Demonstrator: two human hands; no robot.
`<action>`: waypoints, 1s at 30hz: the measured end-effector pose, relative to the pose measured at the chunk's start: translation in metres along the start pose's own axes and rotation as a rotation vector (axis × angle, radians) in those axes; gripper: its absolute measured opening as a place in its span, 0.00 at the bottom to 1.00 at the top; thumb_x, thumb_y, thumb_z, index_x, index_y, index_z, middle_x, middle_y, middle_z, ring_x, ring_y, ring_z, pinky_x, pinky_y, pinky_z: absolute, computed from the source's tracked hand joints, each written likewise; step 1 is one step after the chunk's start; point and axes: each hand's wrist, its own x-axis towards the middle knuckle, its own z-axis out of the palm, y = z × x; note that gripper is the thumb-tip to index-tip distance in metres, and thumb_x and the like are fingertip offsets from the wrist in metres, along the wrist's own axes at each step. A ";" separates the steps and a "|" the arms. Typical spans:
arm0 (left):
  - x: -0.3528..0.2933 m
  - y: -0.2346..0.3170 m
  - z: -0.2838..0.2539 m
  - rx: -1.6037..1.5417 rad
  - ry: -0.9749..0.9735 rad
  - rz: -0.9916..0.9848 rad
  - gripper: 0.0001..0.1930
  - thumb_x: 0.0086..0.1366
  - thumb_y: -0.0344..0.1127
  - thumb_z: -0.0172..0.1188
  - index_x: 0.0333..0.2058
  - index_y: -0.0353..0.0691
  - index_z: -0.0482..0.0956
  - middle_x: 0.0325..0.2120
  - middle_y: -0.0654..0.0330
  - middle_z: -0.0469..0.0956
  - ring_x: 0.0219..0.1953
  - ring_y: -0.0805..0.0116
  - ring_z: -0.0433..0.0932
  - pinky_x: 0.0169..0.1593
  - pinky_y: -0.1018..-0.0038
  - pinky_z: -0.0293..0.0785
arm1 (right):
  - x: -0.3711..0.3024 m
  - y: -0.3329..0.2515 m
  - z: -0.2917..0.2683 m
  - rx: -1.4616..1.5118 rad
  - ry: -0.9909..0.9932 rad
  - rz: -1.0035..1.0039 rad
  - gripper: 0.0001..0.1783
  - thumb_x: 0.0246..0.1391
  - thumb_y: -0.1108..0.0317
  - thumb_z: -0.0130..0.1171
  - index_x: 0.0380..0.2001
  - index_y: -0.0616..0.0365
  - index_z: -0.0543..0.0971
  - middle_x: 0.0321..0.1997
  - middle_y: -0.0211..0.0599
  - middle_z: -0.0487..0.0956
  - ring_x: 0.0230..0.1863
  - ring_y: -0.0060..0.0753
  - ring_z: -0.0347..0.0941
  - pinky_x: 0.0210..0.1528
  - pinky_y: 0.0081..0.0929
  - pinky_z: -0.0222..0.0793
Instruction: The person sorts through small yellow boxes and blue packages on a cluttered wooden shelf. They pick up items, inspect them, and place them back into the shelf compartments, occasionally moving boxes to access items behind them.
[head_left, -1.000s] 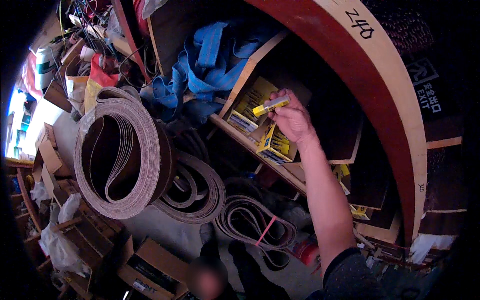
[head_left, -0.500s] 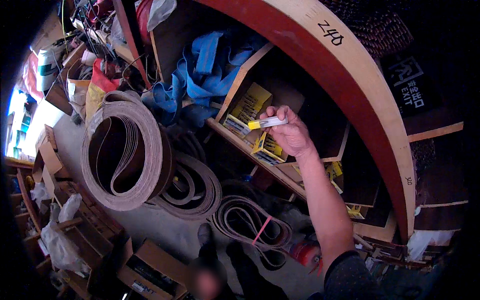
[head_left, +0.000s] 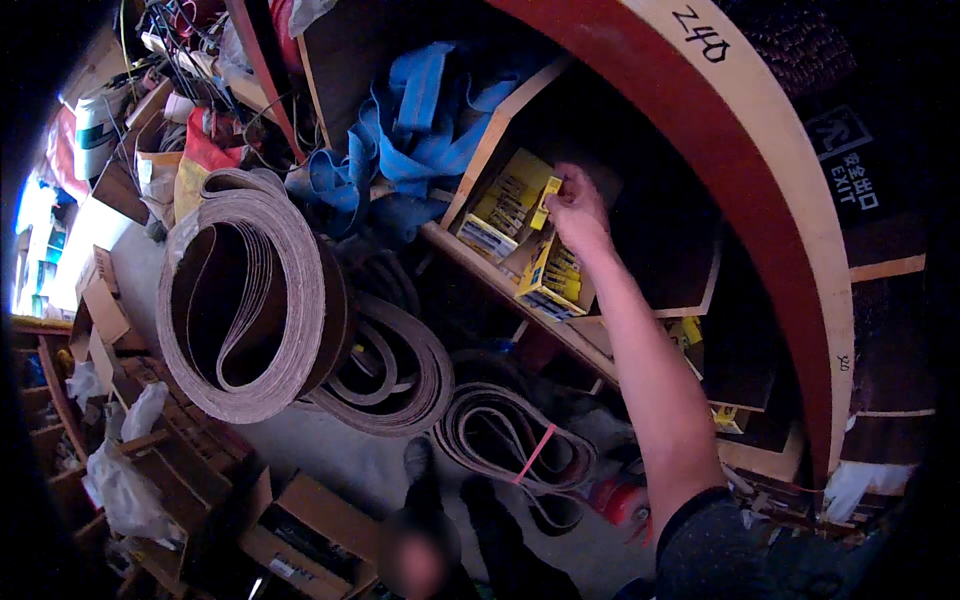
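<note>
My right hand [head_left: 580,210] is closed on a small clear plastic case with a yellow end [head_left: 546,203], which it holds over an open compartment. Below the hand, a yellow carton [head_left: 510,195] holds several slim cases. Another yellow carton [head_left: 555,277] with similar cases sits beside it, nearer to me. Both rest in a wooden shelf compartment [head_left: 462,250]. At the lower edge, a blurred skin-toned patch shows; I cannot tell whether it is my left hand.
A large sanding-belt roll [head_left: 250,390] stands at left, with more coiled belts [head_left: 515,440] beside it. Blue webbing [head_left: 405,150] hangs left of the compartment. A curved red-and-wood panel [head_left: 790,180] arches over my arm. Cardboard boxes [head_left: 325,520] lie near my feet.
My right hand has moved up and slightly left in the view, over the rear yellow carton. The case has turned from lying nearly level to a steep tilt.
</note>
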 end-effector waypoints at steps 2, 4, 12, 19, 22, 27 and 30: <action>0.000 -0.017 0.011 0.025 0.089 0.019 0.25 0.65 0.39 0.43 0.59 0.34 0.64 0.59 0.49 0.65 0.59 0.48 0.63 0.58 0.51 0.60 | 0.009 -0.004 0.014 -0.055 0.046 -0.041 0.25 0.55 0.71 0.55 0.57 0.56 0.69 0.48 0.47 0.79 0.48 0.44 0.77 0.49 0.35 0.72; 0.002 -0.015 0.014 0.026 0.052 0.058 0.25 0.65 0.39 0.44 0.59 0.34 0.64 0.59 0.49 0.65 0.59 0.48 0.63 0.58 0.50 0.60 | 0.016 0.003 0.012 -0.232 0.072 -0.074 0.23 0.56 0.69 0.55 0.55 0.56 0.70 0.49 0.49 0.78 0.49 0.46 0.77 0.49 0.36 0.72; 0.007 0.017 -0.039 0.047 -0.059 -0.004 0.25 0.66 0.40 0.46 0.58 0.34 0.63 0.56 0.48 0.67 0.57 0.49 0.65 0.59 0.51 0.61 | -0.101 -0.010 0.009 -0.181 -0.149 -0.043 0.14 0.58 0.67 0.50 0.47 0.55 0.77 0.42 0.49 0.80 0.45 0.52 0.77 0.46 0.40 0.73; 0.034 -0.056 0.026 0.256 0.105 0.166 0.29 0.63 0.42 0.53 0.60 0.34 0.60 0.58 0.48 0.65 0.58 0.47 0.65 0.58 0.53 0.65 | -0.247 0.024 -0.084 -0.238 -0.284 -0.072 0.10 0.58 0.65 0.55 0.39 0.56 0.80 0.36 0.47 0.81 0.39 0.48 0.78 0.41 0.40 0.74; 0.057 -0.047 0.033 0.273 -0.021 0.235 0.40 0.57 0.48 0.60 0.62 0.34 0.56 0.61 0.47 0.61 0.60 0.46 0.62 0.59 0.54 0.63 | -0.273 0.052 -0.143 -0.385 -0.202 0.098 0.10 0.56 0.64 0.57 0.40 0.53 0.80 0.36 0.47 0.81 0.37 0.50 0.79 0.39 0.41 0.75; 0.050 -0.054 0.027 0.377 -0.076 0.213 0.56 0.46 0.56 0.69 0.66 0.34 0.48 0.65 0.47 0.54 0.65 0.47 0.56 0.63 0.54 0.59 | -0.205 0.065 -0.201 -0.632 -0.071 0.165 0.11 0.59 0.68 0.49 0.41 0.55 0.78 0.32 0.54 0.79 0.36 0.55 0.78 0.39 0.46 0.74; 0.017 -0.037 0.021 0.491 -0.148 0.196 0.58 0.45 0.57 0.70 0.66 0.34 0.47 0.66 0.48 0.53 0.66 0.47 0.54 0.64 0.53 0.56 | -0.169 0.073 -0.211 -0.774 -0.096 0.104 0.15 0.56 0.72 0.48 0.45 0.52 0.78 0.38 0.54 0.79 0.42 0.55 0.77 0.44 0.45 0.73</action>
